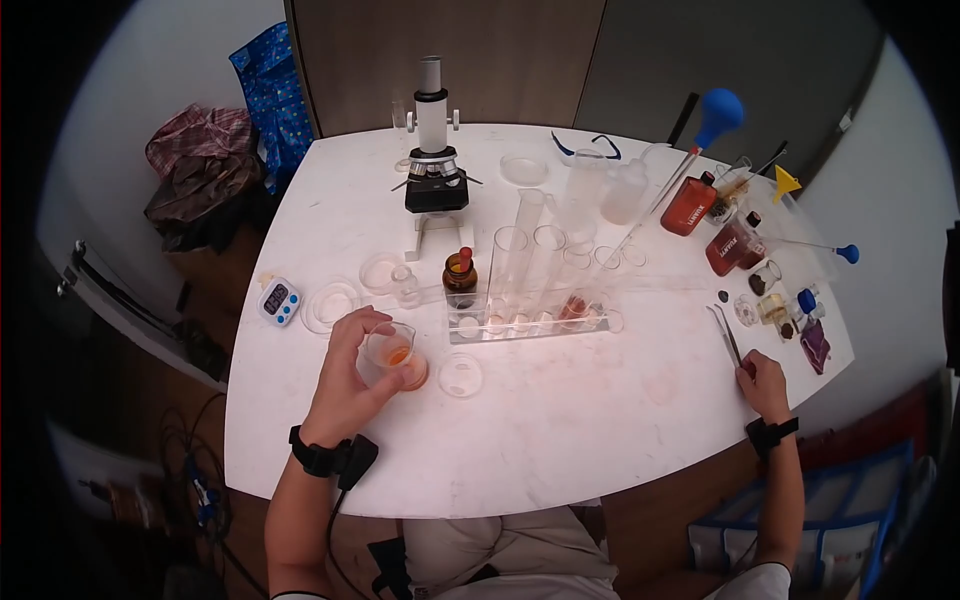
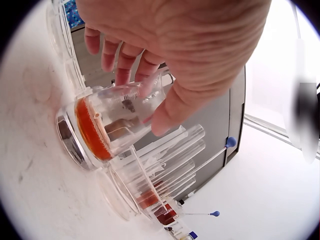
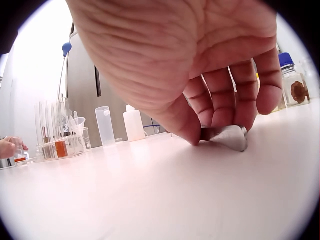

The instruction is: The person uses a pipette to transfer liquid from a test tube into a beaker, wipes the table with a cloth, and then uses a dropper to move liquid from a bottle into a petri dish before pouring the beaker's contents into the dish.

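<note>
My left hand (image 1: 347, 382) grips a small clear glass beaker (image 2: 117, 107) near its rim, thumb on one side and fingers on the other. A shallow layer of orange liquid (image 2: 91, 128) lies at the bottom of the beaker, whose base is right at the white tabletop. At the right side of the table, my right hand (image 1: 768, 387) pinches metal tweezers (image 1: 727, 335) at their closed end, their tips pointing away from me. The right wrist view shows that end of the tweezers (image 3: 231, 137) low over the table, between thumb and fingers.
A rack (image 1: 590, 328) with test tubes stands mid-table, beside a brown dropper bottle (image 1: 461, 285). Behind them is a microscope (image 1: 433, 160). A timer (image 1: 279, 301) and glass dishes lie left; red-brown bottles (image 1: 690, 205) and small jars stand right. A petri dish (image 1: 460, 375) sits beside the beaker.
</note>
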The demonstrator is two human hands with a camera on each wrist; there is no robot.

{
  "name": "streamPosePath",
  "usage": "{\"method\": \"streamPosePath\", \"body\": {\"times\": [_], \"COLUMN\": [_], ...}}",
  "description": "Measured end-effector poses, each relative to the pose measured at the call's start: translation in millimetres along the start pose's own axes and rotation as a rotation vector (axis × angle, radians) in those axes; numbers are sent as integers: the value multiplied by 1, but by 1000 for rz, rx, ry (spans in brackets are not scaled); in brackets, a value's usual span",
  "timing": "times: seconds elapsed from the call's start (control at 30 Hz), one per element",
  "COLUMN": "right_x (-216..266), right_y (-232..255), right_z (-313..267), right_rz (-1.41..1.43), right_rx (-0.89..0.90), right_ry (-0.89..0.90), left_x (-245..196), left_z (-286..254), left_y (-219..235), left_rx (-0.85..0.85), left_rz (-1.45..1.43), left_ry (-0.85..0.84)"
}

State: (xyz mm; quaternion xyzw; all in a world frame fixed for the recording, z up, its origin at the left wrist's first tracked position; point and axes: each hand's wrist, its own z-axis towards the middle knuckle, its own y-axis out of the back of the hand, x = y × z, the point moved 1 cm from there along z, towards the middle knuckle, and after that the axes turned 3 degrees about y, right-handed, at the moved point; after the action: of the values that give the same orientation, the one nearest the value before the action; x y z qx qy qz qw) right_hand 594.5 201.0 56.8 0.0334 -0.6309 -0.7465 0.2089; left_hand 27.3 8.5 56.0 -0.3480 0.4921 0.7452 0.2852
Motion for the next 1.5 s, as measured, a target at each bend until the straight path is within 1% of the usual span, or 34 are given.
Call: {"method": "streamPosePath", "body": {"times": [0.07,0.23,0.33,0.4,0.43,0.47,0.5,0.53,0.57,0.63,0.7,0.77,0.83,0.9,0.97,1.03,1.1,1.17,1.2,1.27,1.3,1.4,1.5], "right_x": [1,17,20,18,24,37,51,68,94,160,218,273,326,371,411,442,463,472,474,477,476,468,464], "right_y": [0,-1,-2,-3,0,7,15,21,30,51,68,78,82,79,71,51,31,9,1,-11,-16,-26,-33], "right_z": [4,13,18,22,23,22,21,21,20,16,13,14,20,36,57,85,110,130,136,142,142,145,150], "right_rz": [-5,-5,-16,-105,-104,-119,-134,-81,-81,76,116,97,136,126,70,-46,-177,-314,-316,-562,-565,-603,-641], "right_rx": [-5,10,21,46,46,-60,-164,-191,-190,-292,-260,-219,-205,-133,-126,-174,-74,-51,-49,197,200,328,343], "right_ry": [17,50,44,-3,2,45,89,142,147,385,639,859,1021,1118,1202,1200,1176,1159,1164,979,984,905,877], "left_x": [1,3,9,10,8,7,7,7,8,11,13,17,17,18,18,14,13,13,15,17,17,18,17], "left_z": [-1,0,1,1,2,1,1,1,2,2,2,0,-1,-2,-2,-2,-1,-1,0,-1,-1,-1,-1], "left_y": [0,1,3,4,4,3,3,2,2,2,4,7,7,7,9,13,15,16,17,18,19,17,18], "left_rx": [-34,-47,-58,-62,-64,-67,-73,-93,-112,-141,-173,-171,-185,-199,-207,-211,-176,-184,-177,-172,-165,-157,-159], "left_rz": [-57,-43,-29,-9,-13,-17,-18,-2,15,23,30,19,33,48,70,59,71,60,66,69,62,54,50], "left_ry": [33,37,22,12,17,24,31,16,-2,-4,-10,51,46,46,59,71,81,85,79,81,69,48,37]}}
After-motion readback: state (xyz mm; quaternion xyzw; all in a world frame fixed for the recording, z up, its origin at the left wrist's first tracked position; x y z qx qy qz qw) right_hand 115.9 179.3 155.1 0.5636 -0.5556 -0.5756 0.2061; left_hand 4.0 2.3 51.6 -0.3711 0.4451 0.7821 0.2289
